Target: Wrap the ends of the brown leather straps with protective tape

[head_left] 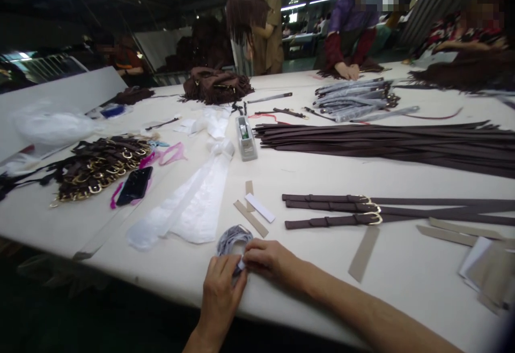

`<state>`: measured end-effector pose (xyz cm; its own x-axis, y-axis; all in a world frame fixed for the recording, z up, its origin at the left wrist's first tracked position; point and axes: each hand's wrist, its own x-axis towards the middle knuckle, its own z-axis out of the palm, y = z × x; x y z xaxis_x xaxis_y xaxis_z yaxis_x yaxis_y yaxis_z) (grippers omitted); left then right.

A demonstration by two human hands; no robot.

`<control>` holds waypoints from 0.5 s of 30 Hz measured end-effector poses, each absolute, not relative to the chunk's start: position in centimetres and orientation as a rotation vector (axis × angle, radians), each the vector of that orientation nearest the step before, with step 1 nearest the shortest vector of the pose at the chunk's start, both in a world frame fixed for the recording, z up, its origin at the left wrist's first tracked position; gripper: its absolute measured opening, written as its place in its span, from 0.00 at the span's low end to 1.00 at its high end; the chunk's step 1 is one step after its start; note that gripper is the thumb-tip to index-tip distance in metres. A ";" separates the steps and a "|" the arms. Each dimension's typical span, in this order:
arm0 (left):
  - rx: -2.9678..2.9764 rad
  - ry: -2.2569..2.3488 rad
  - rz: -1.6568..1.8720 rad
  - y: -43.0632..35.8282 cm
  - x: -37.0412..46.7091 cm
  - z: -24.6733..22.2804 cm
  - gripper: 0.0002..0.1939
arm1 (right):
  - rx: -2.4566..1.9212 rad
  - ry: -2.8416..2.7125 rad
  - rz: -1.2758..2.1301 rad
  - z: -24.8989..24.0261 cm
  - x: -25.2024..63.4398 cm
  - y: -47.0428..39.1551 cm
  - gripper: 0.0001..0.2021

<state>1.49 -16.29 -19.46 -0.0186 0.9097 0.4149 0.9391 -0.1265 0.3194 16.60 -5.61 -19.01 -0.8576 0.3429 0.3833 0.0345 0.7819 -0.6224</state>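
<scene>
At the table's near edge lies a coiled strap point(230, 239) in greyish clear wrapping, its middle left as an open ring. My left hand point(220, 284) grips the coil's near side, thumb and fingers closed around it. From the right, my right hand point(270, 258) pinches the same side, with a small white piece showing between the fingertips; its kind cannot be made out. Just beyond the coil lie beige strips point(253, 219) and a white strip point(259, 207). Three dark brown belts point(322, 220) with gold buckles stretch away to the right.
A tape dispenser point(247, 146) stands mid-table beside white plastic sheeting point(201, 197). Left are a phone point(135, 185) and a pile of buckled straps point(102, 168). Long brown straps point(362, 144) and wrapped straps point(354, 98) lie farther right. Several co-workers stand across the table.
</scene>
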 end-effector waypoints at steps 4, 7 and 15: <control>-2.155 -1.909 -0.879 -16.3 1.0 -20.2 0.08 | -0.318 -2.654 0.594 -18.7 16.4 -5.9 0.07; -2.152 -1.869 -0.890 -16.1 0.5 -20.6 0.09 | -0.327 -2.677 0.480 -19.3 15.9 -6.2 0.07; -2.052 -1.773 -0.953 -15.9 0.8 -21.6 0.07 | -0.301 -2.529 0.718 -17.5 17.7 -5.8 0.14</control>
<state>0.81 -15.85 -21.64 0.0366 0.7778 0.6275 0.9526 -0.2169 0.2132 17.66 -5.76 -17.51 -0.8553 0.3332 0.3967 0.0749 0.8372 -0.5417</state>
